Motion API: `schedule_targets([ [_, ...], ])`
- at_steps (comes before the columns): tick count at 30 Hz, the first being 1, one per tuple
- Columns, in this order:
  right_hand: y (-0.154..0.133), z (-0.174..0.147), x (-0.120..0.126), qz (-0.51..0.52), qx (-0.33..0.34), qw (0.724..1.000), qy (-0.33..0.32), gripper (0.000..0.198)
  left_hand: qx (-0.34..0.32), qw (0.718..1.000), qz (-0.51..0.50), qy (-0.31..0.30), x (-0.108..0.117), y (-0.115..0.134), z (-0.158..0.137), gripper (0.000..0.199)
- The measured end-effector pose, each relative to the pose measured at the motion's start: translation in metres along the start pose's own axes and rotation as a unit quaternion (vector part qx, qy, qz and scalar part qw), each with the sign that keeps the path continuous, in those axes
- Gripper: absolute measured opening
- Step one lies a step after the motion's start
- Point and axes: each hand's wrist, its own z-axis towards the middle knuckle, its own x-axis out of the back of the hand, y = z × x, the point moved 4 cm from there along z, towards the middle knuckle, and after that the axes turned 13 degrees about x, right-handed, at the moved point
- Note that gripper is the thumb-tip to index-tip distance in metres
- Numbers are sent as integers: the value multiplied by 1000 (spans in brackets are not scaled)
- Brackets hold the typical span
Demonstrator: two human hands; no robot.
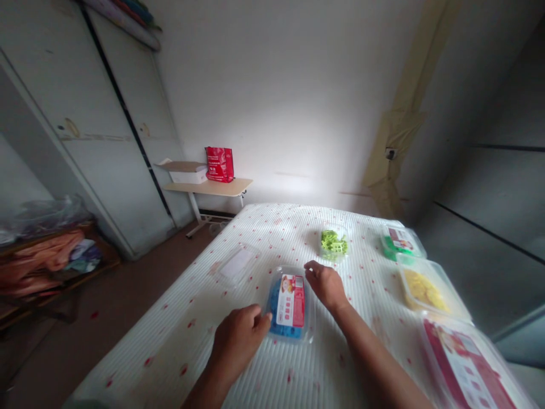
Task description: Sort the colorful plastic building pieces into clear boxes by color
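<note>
In front of me lies a clear plastic container (310,324) with blue pieces inside and a red-and-white label (290,301) on its lid. My left hand (238,332) grips its left edge near the front corner, thumb on the lid's rim and the other fingers curled and partly hidden. At the far right corner, my right hand (327,284) pinches the rim with bent fingers. Just beyond stands a tub (334,244) of light green pieces. Left of the container lies a clear, flat plastic lid (238,264) with a pale label.
Along the bed's right side sit a container (400,241) of green pieces, one (426,289) of yellow pieces and a red one (472,363) with a label. A patterned sheet (179,335) covers the bed. Farther back, a small table (221,186) holds a red bag (220,165) and a box.
</note>
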Motion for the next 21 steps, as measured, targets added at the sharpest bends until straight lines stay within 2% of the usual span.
schedule_targets([
  [3,2,1,-4,22,-12,1000,10,25,-3,999,-37,-29,5,-4,7,39],
  [6,7,1,-8,73,-26,997,16,24,-1,992,-121,-33,12,-6,26,40],
  [9,14,3,-15,126,-34,991,17,24,4,974,-224,-42,10,2,52,36],
  [12,22,4,-23,191,-63,979,24,23,35,947,-311,-78,-3,14,78,31],
  [16,26,2,-28,309,-132,942,15,23,56,921,-372,-96,-25,26,96,31],
  [21,20,-1,-28,434,-182,883,6,28,57,881,-459,-104,-42,24,99,35],
])
